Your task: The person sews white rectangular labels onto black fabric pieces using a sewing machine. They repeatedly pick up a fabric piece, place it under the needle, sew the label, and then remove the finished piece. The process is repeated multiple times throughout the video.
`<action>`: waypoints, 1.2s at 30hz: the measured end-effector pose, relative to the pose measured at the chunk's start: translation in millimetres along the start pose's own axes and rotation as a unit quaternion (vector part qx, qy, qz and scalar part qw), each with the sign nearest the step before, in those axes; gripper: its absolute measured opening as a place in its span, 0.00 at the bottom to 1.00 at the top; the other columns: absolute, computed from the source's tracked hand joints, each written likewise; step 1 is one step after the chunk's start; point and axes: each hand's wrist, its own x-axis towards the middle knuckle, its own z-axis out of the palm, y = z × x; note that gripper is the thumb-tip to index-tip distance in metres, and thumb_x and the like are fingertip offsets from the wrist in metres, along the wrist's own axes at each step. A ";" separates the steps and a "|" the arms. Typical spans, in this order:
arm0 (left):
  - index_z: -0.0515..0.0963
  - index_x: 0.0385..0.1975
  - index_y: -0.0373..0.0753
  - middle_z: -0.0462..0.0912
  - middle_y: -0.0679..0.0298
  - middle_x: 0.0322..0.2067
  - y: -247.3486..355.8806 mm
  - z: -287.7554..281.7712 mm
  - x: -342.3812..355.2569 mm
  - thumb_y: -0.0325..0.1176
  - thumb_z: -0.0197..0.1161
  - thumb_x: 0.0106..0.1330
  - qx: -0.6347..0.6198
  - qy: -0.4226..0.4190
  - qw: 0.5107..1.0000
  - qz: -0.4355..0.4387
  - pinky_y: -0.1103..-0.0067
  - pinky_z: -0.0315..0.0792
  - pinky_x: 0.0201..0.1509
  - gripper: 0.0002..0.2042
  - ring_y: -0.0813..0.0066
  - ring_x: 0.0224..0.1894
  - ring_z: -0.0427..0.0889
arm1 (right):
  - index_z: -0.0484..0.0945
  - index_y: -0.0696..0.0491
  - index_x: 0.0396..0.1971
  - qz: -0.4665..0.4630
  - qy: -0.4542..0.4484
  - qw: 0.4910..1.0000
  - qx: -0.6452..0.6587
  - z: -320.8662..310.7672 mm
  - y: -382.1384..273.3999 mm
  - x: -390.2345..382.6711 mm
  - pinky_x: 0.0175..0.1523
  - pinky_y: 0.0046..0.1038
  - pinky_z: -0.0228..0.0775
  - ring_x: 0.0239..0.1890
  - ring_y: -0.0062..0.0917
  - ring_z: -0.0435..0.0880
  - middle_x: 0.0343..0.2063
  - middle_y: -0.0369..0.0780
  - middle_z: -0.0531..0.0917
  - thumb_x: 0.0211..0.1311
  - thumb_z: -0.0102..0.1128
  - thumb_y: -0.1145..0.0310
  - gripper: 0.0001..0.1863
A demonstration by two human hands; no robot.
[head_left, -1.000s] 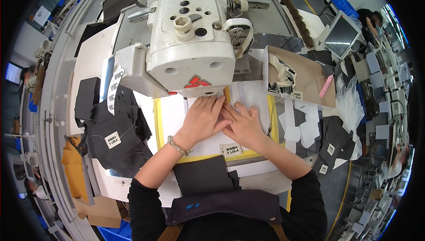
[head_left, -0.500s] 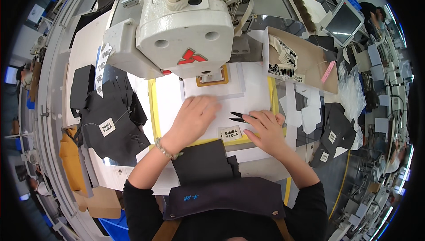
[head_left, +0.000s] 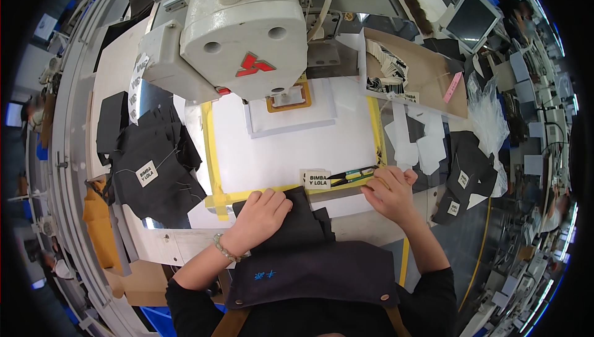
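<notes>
My left hand (head_left: 260, 216), wearing a bead bracelet, has its fingers closed on the upper part of a stack of black fabric pieces (head_left: 300, 222) near the front table edge. The fabric's top edge looks bent up beside the fingers. To the right, my right hand (head_left: 393, 191) is loosely bent, its fingertips beside the end of dark-tipped tweezers (head_left: 352, 175) with green on the arms. The tweezers lie on the table, their tips pointing left at small cream labels with dark print (head_left: 317, 180). A white worksheet (head_left: 297, 151) edged with yellow tape spreads beyond both hands.
A big white sewing machine head (head_left: 241, 46) overhangs the far side, above a yellow-framed clamp (head_left: 288, 98). Black pieces (head_left: 154, 164) are piled at left. At right stand a cardboard box of labels (head_left: 427, 83), white paper pieces (head_left: 427, 145) and more black pieces (head_left: 467, 170).
My left hand has drawn back from the worksheet onto the black fabric. My right hand has moved right and nearer; the tweezers now lie beside the labels.
</notes>
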 end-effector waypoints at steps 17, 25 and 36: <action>0.74 0.41 0.53 0.77 0.70 0.49 -0.9 -48.3 49.1 0.55 0.59 0.65 0.127 0.331 0.926 0.130 0.72 0.61 0.52 0.15 0.75 0.49 0.78 | 0.60 0.50 0.70 0.145 -0.169 0.855 0.468 -18.9 -55.1 82.9 0.58 0.27 0.69 0.53 0.34 0.79 0.53 0.47 0.77 0.61 0.52 0.82 0.35; 0.79 0.44 0.37 0.83 0.55 0.47 -32.9 3.6 93.0 0.28 0.59 0.57 0.089 0.190 0.960 0.184 0.71 0.76 0.55 0.14 0.64 0.50 0.83 | 0.50 0.55 0.73 0.254 -0.029 0.792 0.554 18.7 4.6 74.6 0.72 0.26 0.47 0.71 0.30 0.59 0.69 0.48 0.61 0.61 0.52 0.84 0.40; 0.80 0.37 0.33 0.85 0.56 0.42 -61.7 5.3 89.1 0.25 0.61 0.56 0.115 0.195 0.940 0.256 0.73 0.81 0.50 0.09 0.65 0.47 0.85 | 0.48 0.54 0.74 0.233 -0.078 0.825 0.508 16.2 22.8 79.2 0.73 0.27 0.44 0.73 0.31 0.55 0.72 0.46 0.55 0.58 0.53 0.85 0.43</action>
